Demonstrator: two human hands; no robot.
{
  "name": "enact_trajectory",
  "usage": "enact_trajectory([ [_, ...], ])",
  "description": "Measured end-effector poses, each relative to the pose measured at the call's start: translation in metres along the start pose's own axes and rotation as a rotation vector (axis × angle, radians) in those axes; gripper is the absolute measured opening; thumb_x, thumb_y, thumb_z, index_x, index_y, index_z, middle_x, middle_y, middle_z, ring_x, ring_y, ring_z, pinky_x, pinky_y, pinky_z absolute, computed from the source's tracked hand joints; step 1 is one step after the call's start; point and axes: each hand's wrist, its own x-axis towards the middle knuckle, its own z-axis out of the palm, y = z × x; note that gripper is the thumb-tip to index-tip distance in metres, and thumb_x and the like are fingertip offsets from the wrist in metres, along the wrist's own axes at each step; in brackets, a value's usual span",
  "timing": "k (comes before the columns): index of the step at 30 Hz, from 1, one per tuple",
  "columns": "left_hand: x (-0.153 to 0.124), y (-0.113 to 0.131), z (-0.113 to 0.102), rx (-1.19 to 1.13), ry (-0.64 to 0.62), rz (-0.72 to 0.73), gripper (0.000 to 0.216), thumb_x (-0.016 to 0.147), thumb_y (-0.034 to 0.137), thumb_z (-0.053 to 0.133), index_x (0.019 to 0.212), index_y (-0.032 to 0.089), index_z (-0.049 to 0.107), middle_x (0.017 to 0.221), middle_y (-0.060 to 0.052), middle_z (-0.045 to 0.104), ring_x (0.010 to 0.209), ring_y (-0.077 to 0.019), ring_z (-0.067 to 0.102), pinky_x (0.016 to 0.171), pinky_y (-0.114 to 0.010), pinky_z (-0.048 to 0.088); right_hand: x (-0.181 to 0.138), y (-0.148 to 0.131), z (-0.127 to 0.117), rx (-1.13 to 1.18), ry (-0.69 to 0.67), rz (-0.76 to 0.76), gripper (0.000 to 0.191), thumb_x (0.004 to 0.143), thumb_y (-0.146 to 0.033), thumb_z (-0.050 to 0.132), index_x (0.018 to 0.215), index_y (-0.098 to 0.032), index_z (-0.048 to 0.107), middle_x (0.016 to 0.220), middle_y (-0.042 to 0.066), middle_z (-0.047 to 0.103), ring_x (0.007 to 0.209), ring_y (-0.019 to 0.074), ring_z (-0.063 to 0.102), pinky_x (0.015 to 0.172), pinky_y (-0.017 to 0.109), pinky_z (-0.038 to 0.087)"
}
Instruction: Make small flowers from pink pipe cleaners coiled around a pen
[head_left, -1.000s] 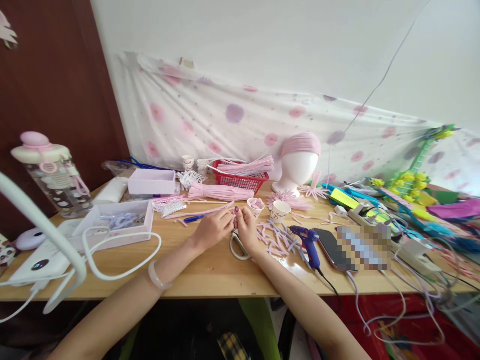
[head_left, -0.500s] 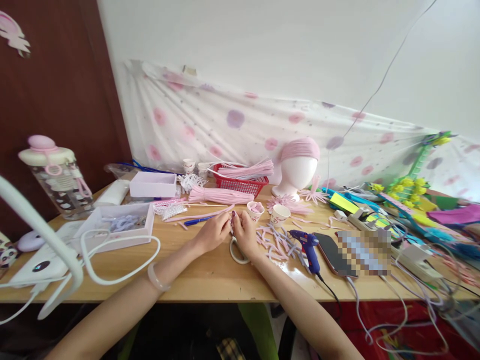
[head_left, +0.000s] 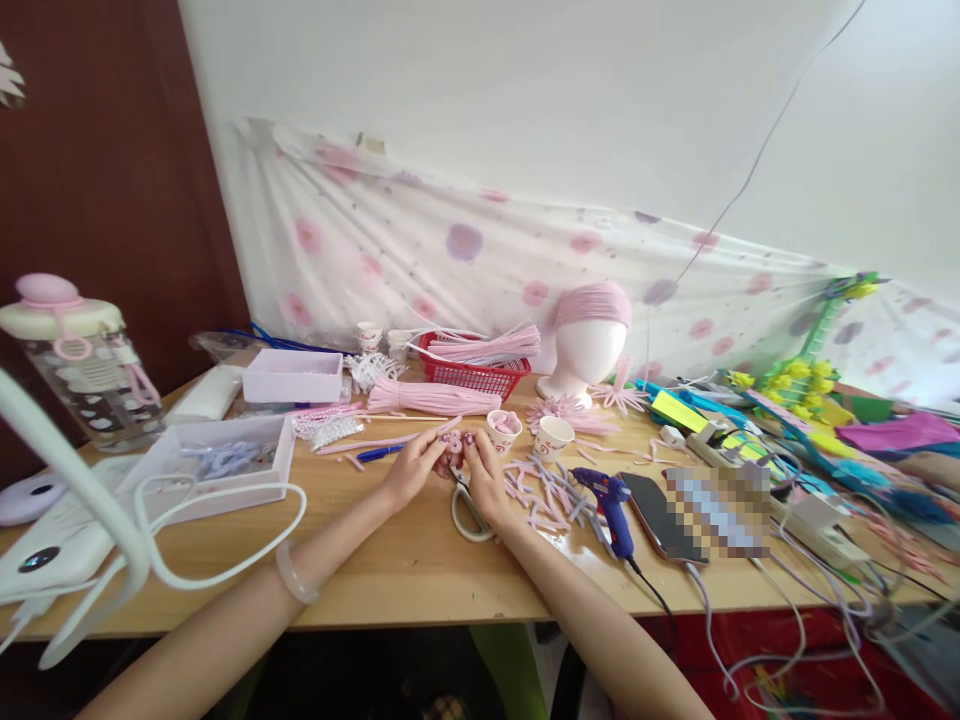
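My left hand point(head_left: 411, 470) and my right hand point(head_left: 484, 480) meet above the middle of the table. Their fingertips pinch a small curled piece of pink pipe cleaner point(head_left: 454, 441), partly hidden by the fingers. Below them lie scissors point(head_left: 459, 520) with pale handles, their blades mostly covered by my hands. Just beyond my right hand stand a paper cup point(head_left: 503, 440) with pink pieces in it and a second paper cup point(head_left: 555, 447). Cut pink and lilac pipe cleaner pieces point(head_left: 551, 497) are scattered to the right. A blue pen point(head_left: 381, 453) lies beyond my left hand.
A blue glue gun point(head_left: 611, 505) and a phone point(head_left: 664, 517) lie to the right, among cables. Behind are a bundle of pink pipe cleaners point(head_left: 435, 397), a red basket point(head_left: 476, 378) and a white foam head point(head_left: 589, 350). A white box point(head_left: 281, 460) sits left. Another person's hand point(head_left: 930, 466) shows at far right.
My fingers have spread slightly, so the pink curl between them shows more. The view has shifted a little to the right. Another person's hand has appeared at the right edge.
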Motion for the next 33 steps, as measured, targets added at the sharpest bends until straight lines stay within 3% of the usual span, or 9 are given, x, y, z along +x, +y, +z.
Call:
enact_trajectory([
  [8, 0.002, -0.004, -0.004, -0.081, 0.046, -0.042, 0.029, 0.078, 0.045, 0.058, 0.073, 0.017, 0.056, 0.057, 0.003, 0.054, 0.051, -0.0117, 0.051, 0.052, -0.025, 0.043, -0.003, 0.005, -0.004, 0.135, -0.156, 0.026, 0.024, 0.091, -0.043, 0.055, 0.102, -0.022, 0.054, 0.081, 0.001, 0.059, 0.073, 0.0174, 0.055, 0.067, 0.029, 0.046],
  [18, 0.003, -0.003, -0.01, -0.089, -0.015, -0.037, 0.025, 0.083, 0.034, 0.064, 0.068, 0.016, 0.057, 0.056, 0.006, 0.052, 0.052, -0.0092, 0.05, 0.052, -0.022, 0.042, 0.0, 0.0, 0.0, 0.204, -0.21, 0.032, 0.013, 0.086, -0.03, 0.058, 0.093, -0.023, 0.05, 0.072, -0.002, 0.058, 0.063, 0.0141, 0.055, 0.064, 0.028, 0.045],
  [21, 0.005, -0.01, -0.012, -0.118, -0.044, -0.086, 0.024, 0.09, 0.034, 0.06, 0.078, 0.014, 0.06, 0.065, 0.004, 0.058, 0.055, -0.0094, 0.054, 0.054, -0.023, 0.047, 0.001, -0.002, -0.001, 0.198, -0.211, 0.041, 0.009, 0.08, -0.021, 0.055, 0.089, -0.022, 0.052, 0.07, -0.003, 0.058, 0.061, 0.0141, 0.055, 0.064, 0.027, 0.045],
  [25, 0.006, -0.017, -0.014, -0.175, -0.095, -0.167, 0.026, 0.094, 0.034, 0.058, 0.109, 0.014, 0.061, 0.101, -0.006, 0.066, 0.08, -0.0161, 0.065, 0.069, -0.033, 0.057, 0.003, -0.007, -0.002, 0.185, -0.196, 0.055, 0.012, 0.075, -0.018, 0.049, 0.085, -0.022, 0.052, 0.063, -0.004, 0.055, 0.055, 0.0143, 0.052, 0.055, 0.026, 0.043],
  [27, 0.006, -0.017, -0.015, -0.195, -0.111, -0.191, 0.028, 0.093, 0.034, 0.058, 0.114, 0.015, 0.06, 0.108, -0.007, 0.065, 0.087, -0.0185, 0.066, 0.074, -0.037, 0.057, 0.003, -0.01, -0.002, 0.17, -0.185, 0.046, 0.011, 0.075, -0.019, 0.047, 0.084, -0.023, 0.051, 0.062, -0.003, 0.055, 0.056, 0.0149, 0.053, 0.055, 0.026, 0.044],
  [30, 0.006, -0.013, -0.016, -0.205, -0.107, -0.191, 0.028, 0.094, 0.034, 0.058, 0.113, 0.014, 0.06, 0.106, -0.007, 0.066, 0.085, -0.0179, 0.066, 0.073, -0.036, 0.057, 0.003, -0.011, -0.001, 0.127, -0.173, 0.017, 0.008, 0.079, -0.021, 0.047, 0.086, -0.023, 0.05, 0.064, -0.003, 0.056, 0.058, 0.0157, 0.056, 0.058, 0.027, 0.047],
  [33, 0.005, -0.008, -0.016, -0.195, -0.065, -0.156, 0.024, 0.094, 0.035, 0.058, 0.102, 0.013, 0.063, 0.091, -0.003, 0.066, 0.072, -0.014, 0.064, 0.066, -0.031, 0.056, 0.001, -0.006, -0.001, 0.058, -0.161, -0.018, 0.01, 0.085, -0.027, 0.049, 0.095, -0.023, 0.049, 0.069, -0.002, 0.059, 0.062, 0.0163, 0.059, 0.062, 0.029, 0.05],
])
